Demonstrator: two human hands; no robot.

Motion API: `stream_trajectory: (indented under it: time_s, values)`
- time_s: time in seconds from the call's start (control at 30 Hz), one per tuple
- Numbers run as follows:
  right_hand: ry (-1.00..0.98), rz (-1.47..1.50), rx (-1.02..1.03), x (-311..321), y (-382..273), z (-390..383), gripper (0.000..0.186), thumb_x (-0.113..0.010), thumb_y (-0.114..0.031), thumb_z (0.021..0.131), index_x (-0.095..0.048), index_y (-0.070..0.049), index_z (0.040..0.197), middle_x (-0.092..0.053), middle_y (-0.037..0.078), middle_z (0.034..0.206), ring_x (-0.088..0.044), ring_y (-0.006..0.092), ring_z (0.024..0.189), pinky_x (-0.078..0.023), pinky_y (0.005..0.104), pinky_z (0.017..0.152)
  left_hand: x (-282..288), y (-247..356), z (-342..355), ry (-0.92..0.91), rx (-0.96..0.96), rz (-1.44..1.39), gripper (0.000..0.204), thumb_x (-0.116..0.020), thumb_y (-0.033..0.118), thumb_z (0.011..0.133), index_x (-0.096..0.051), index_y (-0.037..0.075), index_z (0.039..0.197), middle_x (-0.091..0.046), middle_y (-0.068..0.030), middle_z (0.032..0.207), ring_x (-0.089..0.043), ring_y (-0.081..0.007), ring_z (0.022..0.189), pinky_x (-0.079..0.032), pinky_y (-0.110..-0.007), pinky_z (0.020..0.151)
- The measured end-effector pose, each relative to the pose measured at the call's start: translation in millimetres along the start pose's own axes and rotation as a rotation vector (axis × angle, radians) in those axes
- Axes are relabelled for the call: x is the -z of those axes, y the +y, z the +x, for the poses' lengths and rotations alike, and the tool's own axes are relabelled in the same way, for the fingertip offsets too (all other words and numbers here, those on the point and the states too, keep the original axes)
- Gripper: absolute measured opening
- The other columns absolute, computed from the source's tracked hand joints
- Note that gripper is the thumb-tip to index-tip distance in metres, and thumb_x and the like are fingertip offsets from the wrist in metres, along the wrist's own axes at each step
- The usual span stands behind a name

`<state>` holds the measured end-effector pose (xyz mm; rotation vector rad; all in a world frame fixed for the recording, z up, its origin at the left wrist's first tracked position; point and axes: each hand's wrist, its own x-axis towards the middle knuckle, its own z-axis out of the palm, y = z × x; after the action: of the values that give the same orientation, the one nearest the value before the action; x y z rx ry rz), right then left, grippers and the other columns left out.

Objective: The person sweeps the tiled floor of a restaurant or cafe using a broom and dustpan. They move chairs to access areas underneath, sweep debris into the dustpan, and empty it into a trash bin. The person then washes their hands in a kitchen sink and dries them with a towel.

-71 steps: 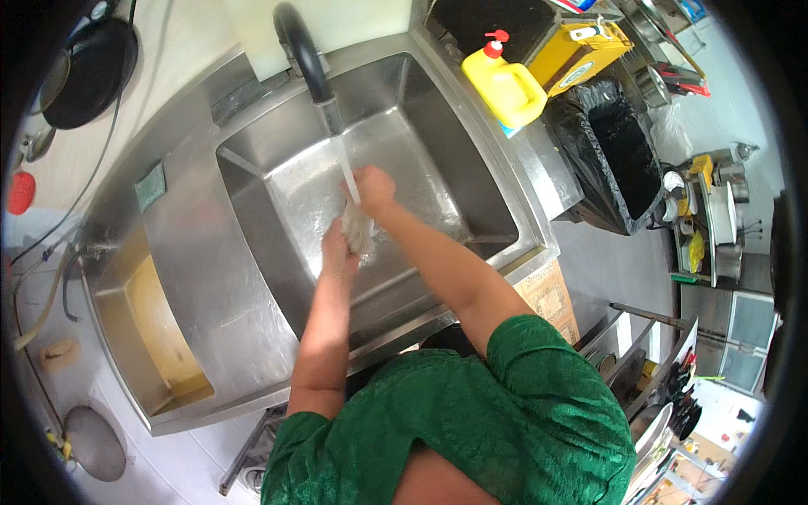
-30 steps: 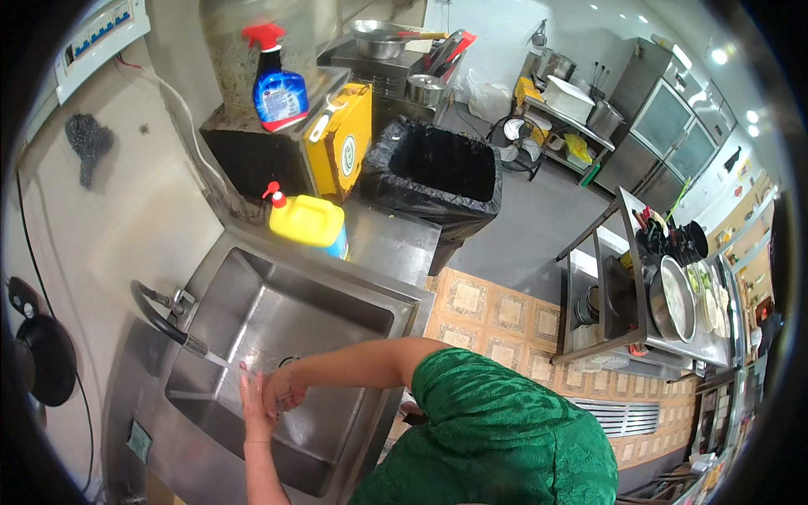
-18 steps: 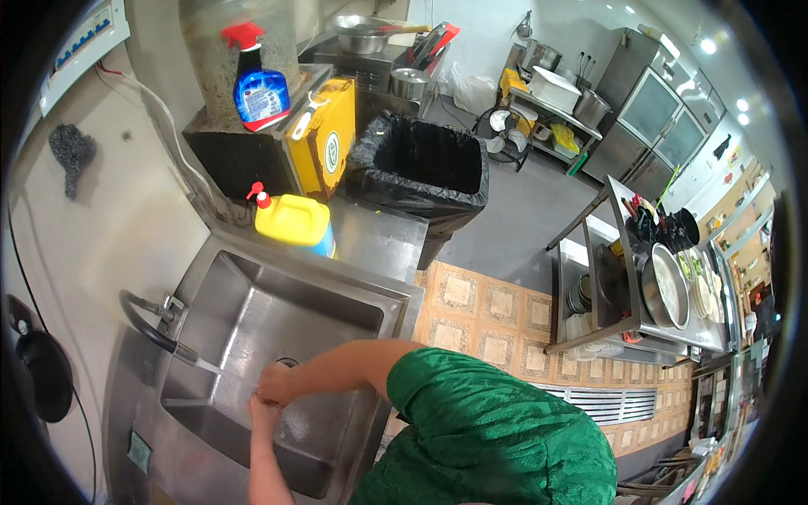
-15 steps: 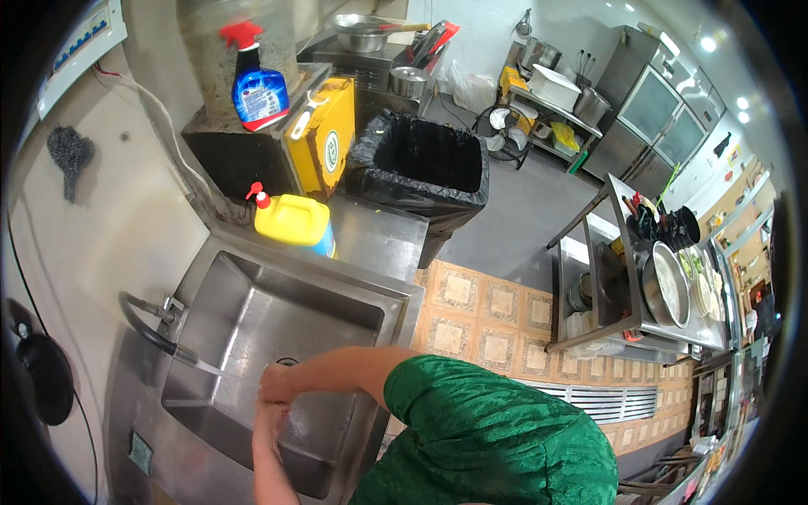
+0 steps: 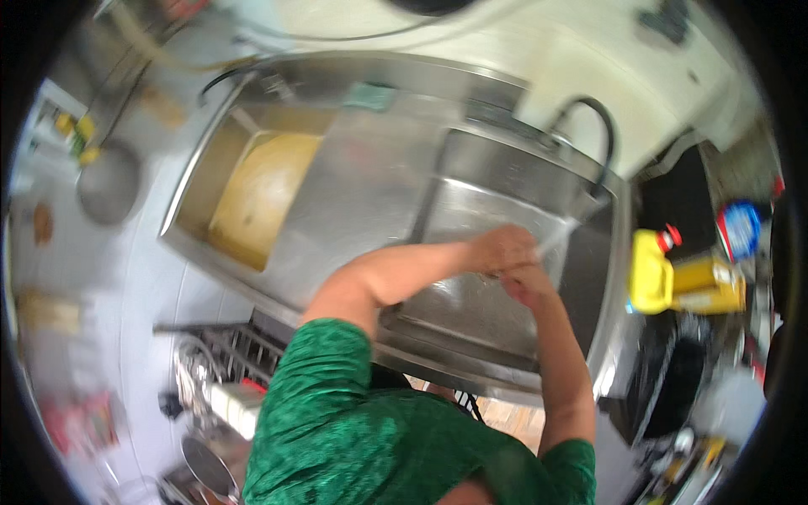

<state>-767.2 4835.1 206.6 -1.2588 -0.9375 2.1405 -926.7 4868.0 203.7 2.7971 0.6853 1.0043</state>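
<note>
Over the right-hand basin of a steel sink (image 5: 471, 332), my left hand (image 5: 503, 246) and my right hand (image 5: 527, 281) are pressed together. Their fingers overlap and are blurred, so I cannot make out how they are curled or whether anything lies between them. A dark curved faucet (image 5: 608, 139) stands behind the basin at the right. A pale stream of water (image 5: 559, 237) runs from it towards my hands. Both forearms are bare below short green sleeves.
At the left is a second basin (image 5: 265, 194) with a yellowish inside. A green cloth (image 5: 369, 97) lies on the back ledge. To the right stand a yellow jug (image 5: 650, 273) with a red pump, a blue spray bottle (image 5: 739, 229) and a black-lined bin (image 5: 665, 379). A dark rack (image 5: 240, 345) stands below left.
The view has swung far to the left, bringing in the second basin and steel counter. My hands stay together over the same basin, with the water still running.
</note>
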Motion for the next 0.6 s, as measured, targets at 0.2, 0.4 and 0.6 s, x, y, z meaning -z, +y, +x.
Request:
stream_trajectory:
  time_s: [0.2,0.4,0.6]
  values:
    - [0.172,-0.636,0.021,-31,-25,-4,0.013,-0.063,-0.007,0.066,-0.055,-0.009,0.075,-0.052,0.001,0.061,-0.049,0.0112,0.051,-0.037,0.0260,0.043,14,18,6,-0.537,0.600,-0.015,0.020,-0.056,0.016,0.071,-0.061,0.009,0.089,-0.062,-0.0129,0.081,-0.060,-0.0276,0.080,-0.046,-0.039,0.063]
    - [0.204,-1.676,0.094,-1,28,-10,0.028,-0.060,-0.027,0.072,-0.059,-0.007,0.092,-0.064,0.010,0.086,-0.061,0.0249,0.081,-0.048,0.0372,0.068,-34,51,-17,-0.601,0.833,-0.340,0.022,-0.054,0.018,0.074,-0.060,0.005,0.090,-0.062,-0.0158,0.086,-0.059,-0.0340,0.079,-0.047,-0.039,0.067]
    - [-0.171,-1.817,0.183,10,55,-29,0.035,-0.061,-0.035,0.069,-0.056,-0.011,0.095,-0.064,0.011,0.077,-0.062,0.0287,0.072,-0.049,0.0401,0.059,-86,101,-68,-0.391,1.164,-0.973,0.012,-0.058,0.011,0.070,-0.059,0.005,0.080,-0.059,-0.0113,0.071,-0.056,-0.0262,0.064,-0.043,-0.037,0.056]
